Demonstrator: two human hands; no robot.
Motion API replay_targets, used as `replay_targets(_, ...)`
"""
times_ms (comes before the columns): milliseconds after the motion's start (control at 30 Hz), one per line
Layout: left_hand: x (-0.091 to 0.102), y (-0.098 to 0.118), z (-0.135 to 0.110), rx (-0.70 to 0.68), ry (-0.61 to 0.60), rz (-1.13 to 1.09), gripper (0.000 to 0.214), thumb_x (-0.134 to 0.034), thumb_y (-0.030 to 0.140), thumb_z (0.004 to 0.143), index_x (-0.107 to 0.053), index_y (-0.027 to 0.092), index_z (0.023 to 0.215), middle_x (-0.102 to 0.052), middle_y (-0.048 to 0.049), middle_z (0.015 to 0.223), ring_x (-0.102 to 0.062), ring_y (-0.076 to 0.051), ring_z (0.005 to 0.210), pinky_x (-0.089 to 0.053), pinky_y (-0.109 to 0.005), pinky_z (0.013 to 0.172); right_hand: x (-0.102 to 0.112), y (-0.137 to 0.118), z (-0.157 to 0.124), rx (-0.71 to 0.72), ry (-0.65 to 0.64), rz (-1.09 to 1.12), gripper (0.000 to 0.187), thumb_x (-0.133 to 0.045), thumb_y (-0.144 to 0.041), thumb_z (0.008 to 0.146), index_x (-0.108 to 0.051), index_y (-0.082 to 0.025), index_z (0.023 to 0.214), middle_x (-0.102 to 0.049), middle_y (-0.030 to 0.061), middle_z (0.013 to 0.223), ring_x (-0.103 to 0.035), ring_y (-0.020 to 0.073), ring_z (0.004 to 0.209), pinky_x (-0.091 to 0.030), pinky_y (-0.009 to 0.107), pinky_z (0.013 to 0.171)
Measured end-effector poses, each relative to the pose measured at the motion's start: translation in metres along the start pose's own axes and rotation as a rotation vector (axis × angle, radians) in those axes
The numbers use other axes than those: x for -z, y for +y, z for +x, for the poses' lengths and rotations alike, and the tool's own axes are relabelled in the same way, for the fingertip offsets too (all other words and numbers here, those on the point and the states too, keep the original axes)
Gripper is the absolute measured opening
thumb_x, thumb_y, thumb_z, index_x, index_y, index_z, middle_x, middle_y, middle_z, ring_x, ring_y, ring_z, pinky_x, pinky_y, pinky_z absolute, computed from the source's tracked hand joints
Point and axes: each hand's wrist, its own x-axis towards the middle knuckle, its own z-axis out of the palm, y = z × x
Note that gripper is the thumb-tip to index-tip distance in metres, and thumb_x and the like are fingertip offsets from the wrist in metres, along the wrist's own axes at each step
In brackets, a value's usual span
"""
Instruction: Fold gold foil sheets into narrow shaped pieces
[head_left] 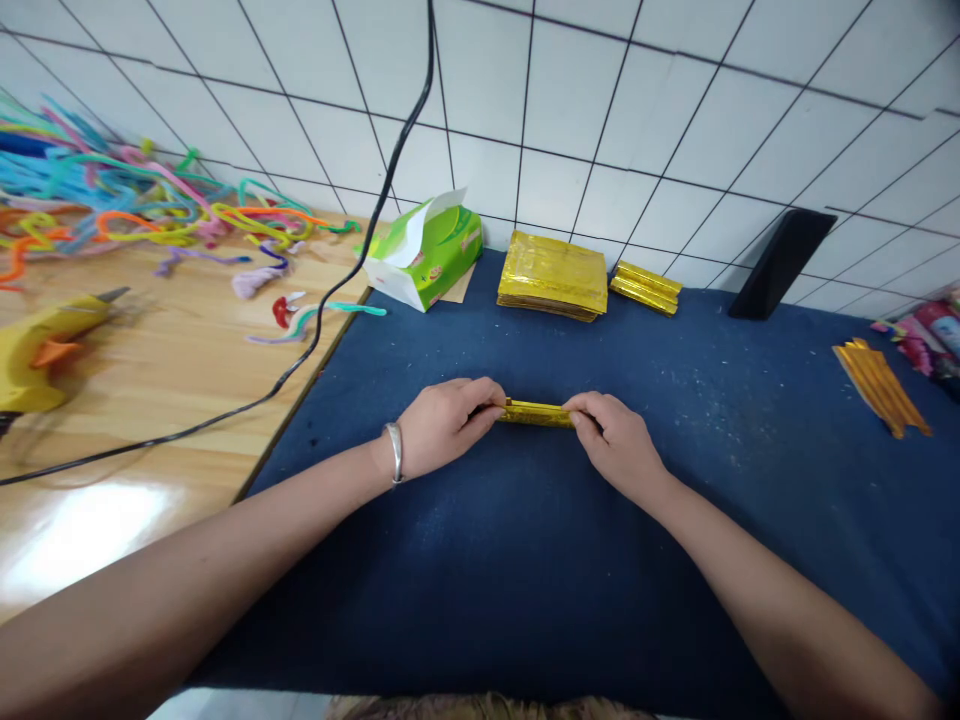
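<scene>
A narrow folded strip of gold foil paper (535, 412) lies across the blue felt mat (525, 560) in front of me. My left hand (442, 420), with a silver bangle on the wrist, pinches the strip's left end. My right hand (616, 440) pinches its right end. Both hands are closed on the strip and rest on the mat.
A stack of gold foil sheets (553, 276) and a smaller folded stack (646, 288) lie at the back. Finished gold strips (882, 386) sit at the right. A green tissue box (429, 254), pipe cleaners (112, 200), a yellow glue gun (41, 350) and a black cable (330, 300) are at the left.
</scene>
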Motion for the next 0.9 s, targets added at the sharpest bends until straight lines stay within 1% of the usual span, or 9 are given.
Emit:
replay_targets(67,-0.001,0.000,0.003,0.024,0.008,-0.017,0.013,-0.042,0.027,0.089,-0.053,0.020,0.092,-0.061,0.0013,0.083,-0.058,-0.012,0.075,-0.043,-0.024,0.068,-0.001,0.000,0.001,-0.019,0.005,0.003,0.019,-0.041,-0.018,0.086,-0.058,-0.024,0.094,-0.062,-0.0001,0.083,-0.056,0.0154,0.078,-0.041,0.029,0.072)
replay_targets(167,-0.003,-0.001,0.007,0.067,0.015,-0.044,0.011,-0.043,0.026,0.089,-0.051,0.020,0.094,-0.061,0.0017,0.080,-0.057,-0.012,0.071,-0.043,-0.023,0.064,-0.002,0.001,0.003,-0.075,0.009,0.020,0.016,-0.042,-0.020,0.086,-0.056,-0.024,0.093,-0.062,-0.0015,0.079,-0.056,0.0141,0.072,-0.041,0.027,0.068)
replay_targets(267,-0.005,-0.003,0.009,0.076,0.000,-0.022,0.011,-0.043,0.026,0.089,-0.052,0.019,0.091,-0.059,0.0008,0.079,-0.056,-0.013,0.073,-0.043,-0.024,0.066,-0.002,0.003,0.005,-0.117,0.002,0.043,0.015,-0.043,-0.022,0.085,-0.056,-0.024,0.091,-0.060,-0.0029,0.074,-0.055,0.0125,0.064,-0.039,0.026,0.062)
replay_targets(367,-0.007,-0.004,0.010,0.074,-0.008,0.031,0.013,-0.043,0.027,0.089,-0.054,0.020,0.089,-0.058,0.0000,0.077,-0.055,-0.014,0.074,-0.044,-0.026,0.069,-0.003,0.005,0.006,-0.100,0.001,0.038,0.015,-0.042,-0.022,0.085,-0.057,-0.024,0.089,-0.061,-0.0025,0.073,-0.055,0.0126,0.064,-0.039,0.026,0.061)
replay_targets(533,-0.009,-0.005,0.011,0.070,0.006,0.109,0.015,-0.043,0.027,0.089,-0.056,0.020,0.087,-0.057,-0.0007,0.074,-0.054,-0.014,0.073,-0.043,-0.027,0.069,-0.004,0.006,0.010,-0.065,-0.007,-0.013,0.014,-0.043,-0.021,0.084,-0.057,-0.023,0.085,-0.061,-0.0018,0.077,-0.055,0.0133,0.069,-0.039,0.026,0.064)
replay_targets(733,-0.011,-0.005,0.013,0.045,0.025,0.158,0.011,-0.047,0.025,0.086,-0.055,0.019,0.081,-0.055,-0.0004,0.071,-0.053,-0.015,0.073,-0.041,-0.027,0.068,-0.005,0.008,0.011,-0.035,-0.019,-0.067,0.013,-0.043,-0.020,0.084,-0.056,-0.022,0.083,-0.060,0.0001,0.080,-0.055,0.0143,0.073,-0.040,0.026,0.065)
replay_targets(900,-0.010,-0.007,0.013,0.082,0.056,0.162,0.011,-0.052,0.029,0.083,-0.054,0.019,0.084,-0.053,-0.0010,0.076,-0.052,-0.015,0.073,-0.042,-0.026,0.067,-0.005,0.009,0.011,-0.023,-0.018,-0.095,0.009,-0.046,-0.020,0.084,-0.055,-0.021,0.083,-0.057,0.0008,0.080,-0.053,0.0143,0.074,-0.041,0.026,0.068)
